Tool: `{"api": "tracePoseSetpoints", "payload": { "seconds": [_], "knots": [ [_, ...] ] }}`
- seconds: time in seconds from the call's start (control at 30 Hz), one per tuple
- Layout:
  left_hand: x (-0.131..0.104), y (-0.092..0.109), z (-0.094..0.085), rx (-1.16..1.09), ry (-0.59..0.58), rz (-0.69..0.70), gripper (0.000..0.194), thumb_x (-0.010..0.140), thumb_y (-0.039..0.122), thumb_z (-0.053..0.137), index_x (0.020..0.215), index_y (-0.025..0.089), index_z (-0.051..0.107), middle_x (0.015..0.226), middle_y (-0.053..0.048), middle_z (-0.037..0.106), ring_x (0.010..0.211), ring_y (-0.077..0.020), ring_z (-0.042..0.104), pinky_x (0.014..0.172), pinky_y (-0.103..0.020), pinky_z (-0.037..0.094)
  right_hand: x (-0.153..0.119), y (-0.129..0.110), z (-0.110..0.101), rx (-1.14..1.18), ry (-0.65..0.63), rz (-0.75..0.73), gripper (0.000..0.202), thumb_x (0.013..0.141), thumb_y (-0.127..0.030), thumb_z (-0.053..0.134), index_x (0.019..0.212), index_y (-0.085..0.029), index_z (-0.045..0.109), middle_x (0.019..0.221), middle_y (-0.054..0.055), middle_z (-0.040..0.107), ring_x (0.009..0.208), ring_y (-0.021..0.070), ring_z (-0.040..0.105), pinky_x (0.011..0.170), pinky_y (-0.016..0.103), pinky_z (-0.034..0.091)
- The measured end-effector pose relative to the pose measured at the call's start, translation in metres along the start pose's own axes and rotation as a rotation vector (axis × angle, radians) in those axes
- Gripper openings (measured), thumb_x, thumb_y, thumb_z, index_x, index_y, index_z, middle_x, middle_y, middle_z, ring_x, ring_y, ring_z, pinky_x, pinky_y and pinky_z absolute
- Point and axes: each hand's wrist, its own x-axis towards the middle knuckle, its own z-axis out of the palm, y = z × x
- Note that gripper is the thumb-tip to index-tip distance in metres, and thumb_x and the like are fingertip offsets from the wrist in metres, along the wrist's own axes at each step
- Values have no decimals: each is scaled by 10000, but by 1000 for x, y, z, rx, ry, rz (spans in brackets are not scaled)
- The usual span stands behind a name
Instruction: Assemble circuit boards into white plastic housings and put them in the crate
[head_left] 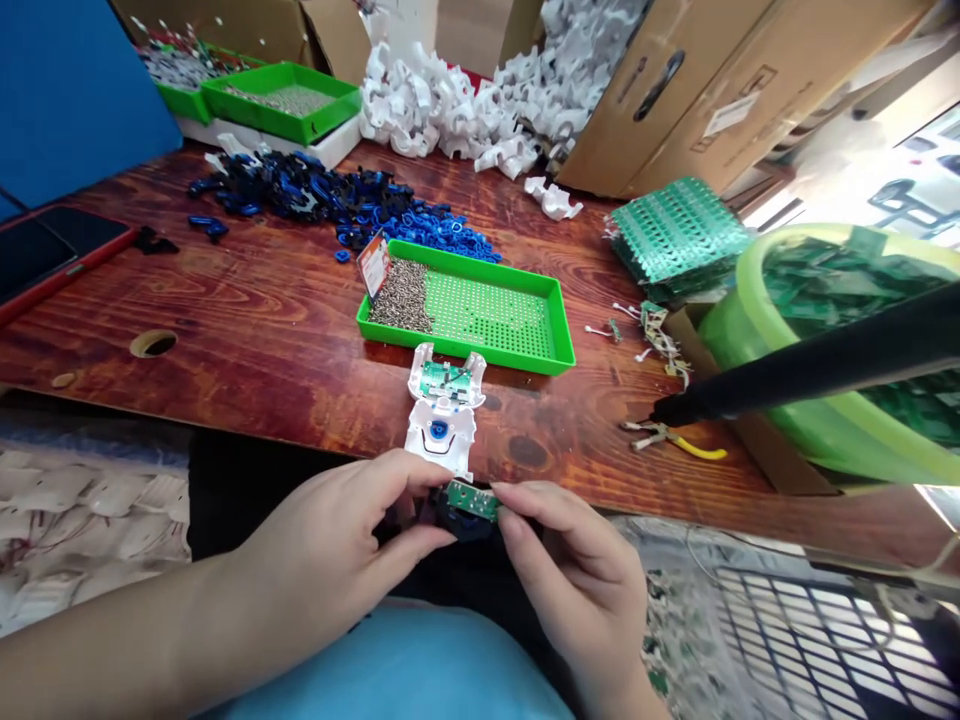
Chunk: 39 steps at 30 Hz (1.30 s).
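My left hand [375,520] grips a small dark blue and black plastic part [466,524] in front of my lap. Between the fingertips of my right hand [562,545] is one end of a small green circuit board [474,500], which lies against the dark part. Whether the two are joined I cannot tell. Just beyond, at the table edge, lies a white plastic shell [442,440] with a blue piece in its middle. Touching it from behind is another white shell [414,378] with a green circuit board [435,378] inside.
A green tray [566,350] holds many small screws [403,295]. Behind it are heaps of blue and black parts [300,185] and white shells [420,95]. Circuit board panels [679,230], pliers [694,448], a black bar [810,355] and a yellow-green tub [750,290] stand right.
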Motion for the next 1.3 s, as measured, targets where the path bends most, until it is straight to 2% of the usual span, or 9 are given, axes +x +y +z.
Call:
{"api": "tracePoseSetpoints", "payload": {
  "seconds": [0.1, 0.2, 0.37, 0.5, 0.63, 0.8, 0.97, 1.13, 1.3],
  "knots": [
    [0, 1, 1, -41, -38, -23, 52, 870, 293, 628, 908, 271, 655, 838, 51, 725, 750, -141, 679, 652, -225, 498, -1, -1, -1, 19, -34, 8, 356, 837, -35, 613, 1087, -279, 681, 921, 0, 728, 821, 107, 676, 742, 193, 547],
    [1, 3, 1, -114, -71, -70, 61, 869, 306, 632, 846, 257, 660, 766, 55, 699, 694, -122, 652, 615, -196, 493, -3, -1, -2, 22, -62, 13, 347, 837, -26, 603, 1079, -265, 666, 933, -2, 720, 831, 100, 677, 752, 187, 540],
    [3, 9, 1, -221, -133, -146, 138, 885, 333, 589, 950, 257, 685, 798, 25, 710, 670, -129, 634, 510, -173, 479, -4, 2, -2, 16, -76, 27, 321, 831, -18, 607, 1047, -247, 670, 909, 5, 713, 819, 106, 678, 734, 194, 541],
    [5, 11, 0, -223, -122, -86, 141, 875, 250, 579, 931, 260, 708, 801, 29, 709, 665, -109, 618, 592, -167, 509, 0, 0, -4, 12, -105, 8, 317, 827, -18, 607, 1041, -243, 671, 893, 8, 725, 803, 114, 685, 730, 209, 553],
    [7, 13, 0, -220, -100, -91, 119, 849, 233, 586, 820, 228, 702, 692, 34, 656, 594, -98, 584, 508, -153, 477, 5, -2, -9, 12, -152, -27, 313, 826, -14, 603, 1022, -243, 689, 871, 12, 739, 786, 128, 696, 716, 230, 566],
    [7, 15, 0, -248, -121, -112, 107, 839, 234, 593, 811, 219, 695, 650, 43, 620, 557, -88, 561, 463, -141, 460, 7, 2, -10, 21, -172, -52, 321, 829, -15, 610, 1038, -245, 695, 870, 12, 739, 833, 143, 702, 766, 268, 579],
    [6, 14, -1, -292, -134, -162, 120, 861, 277, 591, 798, 223, 678, 661, 42, 639, 559, -91, 574, 516, -153, 495, 8, 4, -11, -40, -228, -113, 318, 841, -5, 594, 1063, -214, 685, 908, 26, 736, 842, 125, 698, 801, 253, 570],
    [3, 9, -1, -261, -174, -200, 174, 882, 348, 567, 834, 240, 694, 763, 2, 704, 703, -156, 659, 536, -191, 505, 11, 6, -13, -73, -259, -180, 317, 847, -15, 579, 1072, -214, 682, 907, 34, 729, 852, 134, 694, 776, 259, 579],
    [0, 5, -3, -189, -164, -168, 213, 900, 387, 549, 830, 246, 693, 787, -1, 708, 768, -185, 681, 625, -236, 535, 11, 7, -12, -82, -285, -202, 295, 857, -21, 583, 1074, -200, 671, 893, 44, 726, 856, 134, 692, 775, 258, 578]
  ]
}}
